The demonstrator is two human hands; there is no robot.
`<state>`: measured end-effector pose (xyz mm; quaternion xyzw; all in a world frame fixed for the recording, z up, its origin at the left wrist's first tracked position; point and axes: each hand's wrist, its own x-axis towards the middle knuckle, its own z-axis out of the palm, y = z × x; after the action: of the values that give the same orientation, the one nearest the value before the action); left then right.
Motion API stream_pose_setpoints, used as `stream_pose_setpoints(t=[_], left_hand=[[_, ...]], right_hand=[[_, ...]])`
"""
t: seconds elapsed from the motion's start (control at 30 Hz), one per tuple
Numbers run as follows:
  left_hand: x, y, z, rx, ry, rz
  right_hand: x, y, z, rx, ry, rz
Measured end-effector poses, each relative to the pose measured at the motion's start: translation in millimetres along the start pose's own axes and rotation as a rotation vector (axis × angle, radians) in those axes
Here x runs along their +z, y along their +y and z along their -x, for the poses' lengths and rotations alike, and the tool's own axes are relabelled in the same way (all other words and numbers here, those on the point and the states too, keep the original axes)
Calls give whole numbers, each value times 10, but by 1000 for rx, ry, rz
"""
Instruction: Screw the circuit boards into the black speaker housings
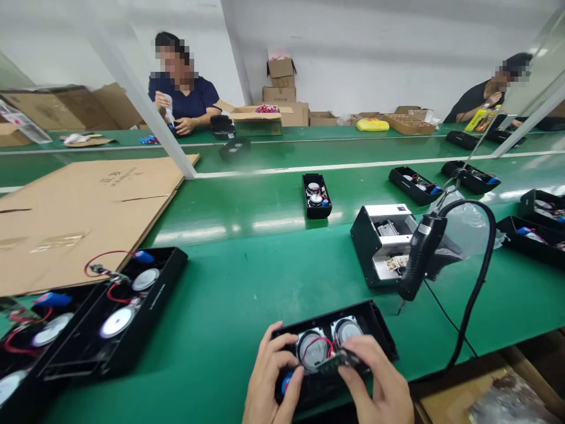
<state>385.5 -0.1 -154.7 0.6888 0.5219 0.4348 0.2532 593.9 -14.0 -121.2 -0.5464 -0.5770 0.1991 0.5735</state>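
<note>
A black speaker housing (379,335) lies on the green bench right in front of me, with two round silver speakers (312,350) inside. Red wires run from the speakers to a small green circuit board (332,363). My right hand (375,377) pinches that board between thumb and fingers above the housing. My left hand (276,374) is curled around the housing's left end, its fingers on the rim and its thumb beside a blue battery (286,383). Part of the battery is hidden by the thumb.
A black electric screwdriver (421,256) hangs at the right before a screw-feeder machine (382,244). Open housings stand at the left (145,312), centre (316,197) and right. Cardboard (88,212) covers the left bench. Two people sit across, one holding a white bottle (168,109).
</note>
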Motion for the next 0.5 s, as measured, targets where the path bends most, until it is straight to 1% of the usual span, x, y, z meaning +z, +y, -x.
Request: stream_pose_setpoints(t=[0.03,0.07,0.1,0.2,0.23,0.27,0.33,0.4,0.43,0.5], left_hand=[[15,15,30,8,22,6],[19,36,51,16,32,10],[13,61,63,27,27,13],[-65,144,54,25,8,2],[-102,166,42,29,3,-12],[-139,184,27,54,-11,-40],[-197,207,-6,178,-77,-146],[-216,227,-44,308,-146,-289],[-211,240,-64,353,-170,-350],[-182,274,-102,396,-210,-437]], right_hand=[[-47,-17,-145,-32,-28,10],[-91,-43,-283,-77,-88,15],[-131,-76,-407,-145,-190,12],[-248,-183,-661,-438,-609,30],[-288,-206,-704,-510,-712,70],[-325,-218,-727,-547,-776,127],[-378,-210,-725,-548,-814,239],[-388,-181,-688,-526,-844,305],[-376,-168,-667,-517,-878,333],[-334,-159,-643,-496,-957,397]])
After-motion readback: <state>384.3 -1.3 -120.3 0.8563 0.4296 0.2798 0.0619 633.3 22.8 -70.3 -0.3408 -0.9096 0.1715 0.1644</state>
